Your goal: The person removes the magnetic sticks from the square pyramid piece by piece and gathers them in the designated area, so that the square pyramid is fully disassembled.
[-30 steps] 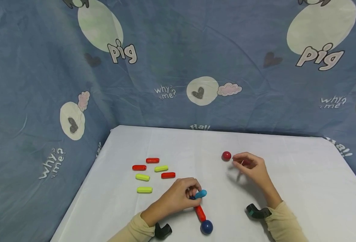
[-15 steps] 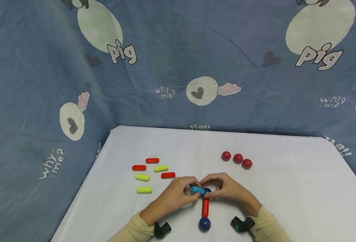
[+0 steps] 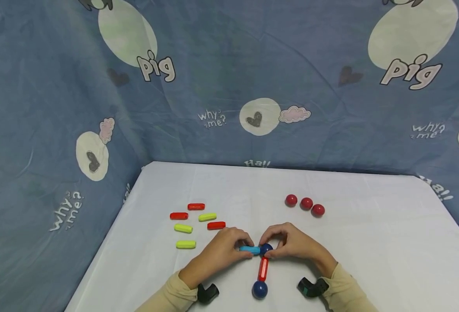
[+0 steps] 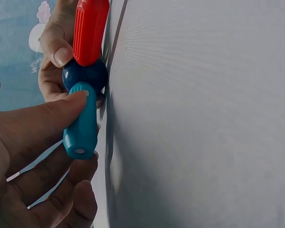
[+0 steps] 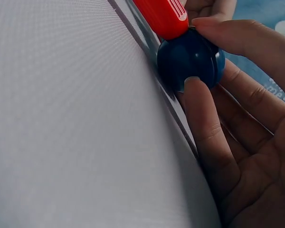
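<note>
My left hand (image 3: 226, 248) pinches a light blue rod (image 4: 81, 126) between thumb and fingers. The rod's far end meets a dark blue ball (image 5: 187, 59), which my right hand (image 3: 294, 243) holds with thumb and fingertips. A red rod (image 3: 263, 269) runs from that ball toward the front of the table, and its near end joins a second dark blue ball (image 3: 259, 289). In the head view the light blue rod lies level, pointing left from the upper ball, roughly at a right angle to the red rod.
Several loose red rods (image 3: 196, 206) and yellow-green rods (image 3: 185, 245) lie on the white table (image 3: 135, 268) at the left. Three red balls (image 3: 306, 203) sit in a row toward the back right. Behind the table hangs a blue printed cloth (image 3: 190, 143).
My right hand has come from the red balls to the upper blue ball and grips it. The light blue rod has turned to point left, its end now at that ball.
</note>
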Demonstrator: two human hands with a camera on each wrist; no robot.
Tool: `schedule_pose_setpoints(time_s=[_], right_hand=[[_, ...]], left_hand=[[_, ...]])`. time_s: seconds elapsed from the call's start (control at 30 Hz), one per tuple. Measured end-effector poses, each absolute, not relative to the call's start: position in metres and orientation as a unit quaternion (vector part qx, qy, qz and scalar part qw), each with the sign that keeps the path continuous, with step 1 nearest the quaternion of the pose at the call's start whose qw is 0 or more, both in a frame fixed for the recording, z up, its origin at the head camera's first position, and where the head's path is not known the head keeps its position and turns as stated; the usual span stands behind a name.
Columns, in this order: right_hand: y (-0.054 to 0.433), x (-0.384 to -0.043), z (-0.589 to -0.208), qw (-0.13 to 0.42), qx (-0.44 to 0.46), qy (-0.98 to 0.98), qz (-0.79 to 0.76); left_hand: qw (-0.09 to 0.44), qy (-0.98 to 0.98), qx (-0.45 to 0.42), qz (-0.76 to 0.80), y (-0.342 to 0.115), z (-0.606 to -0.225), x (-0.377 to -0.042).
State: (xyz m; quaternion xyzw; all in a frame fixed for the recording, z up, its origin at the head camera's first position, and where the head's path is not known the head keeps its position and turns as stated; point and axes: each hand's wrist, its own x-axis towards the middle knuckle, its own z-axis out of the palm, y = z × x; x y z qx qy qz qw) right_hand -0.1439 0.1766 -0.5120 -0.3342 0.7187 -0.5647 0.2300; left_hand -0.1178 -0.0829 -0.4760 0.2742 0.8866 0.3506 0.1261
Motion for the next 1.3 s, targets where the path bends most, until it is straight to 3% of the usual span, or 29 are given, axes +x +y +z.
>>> schedule_pose_setpoints(time_s=[0.3,0.5,1.0,1.13,1.3], right_hand=[[0.178,-0.144,-0.511,0.212,-0.329,0.734,-0.554],[0.179,-0.144,-0.510,0.211,-0.320,0.740,-0.553],[0.179,-0.144,-0.512,0.211,-0.324,0.738,-0.553],[0.179,-0.145,-0.512,0.212,-0.325,0.737,-0.554],[0.179,-0.145,-0.513,0.207,-0.326,0.738,-0.554]], left_hand=[[0.129,0.908,0.250,0.309,-0.090,-0.471,-0.119],[0.090,0.936,0.196,0.276,-0.101,-0.458,-0.123],[0.072,0.948,0.195,0.240,-0.106,-0.459,-0.124],[0.086,0.937,0.199,0.273,-0.100,-0.458,-0.122],[0.143,0.905,0.218,0.335,-0.087,-0.461,-0.114]])
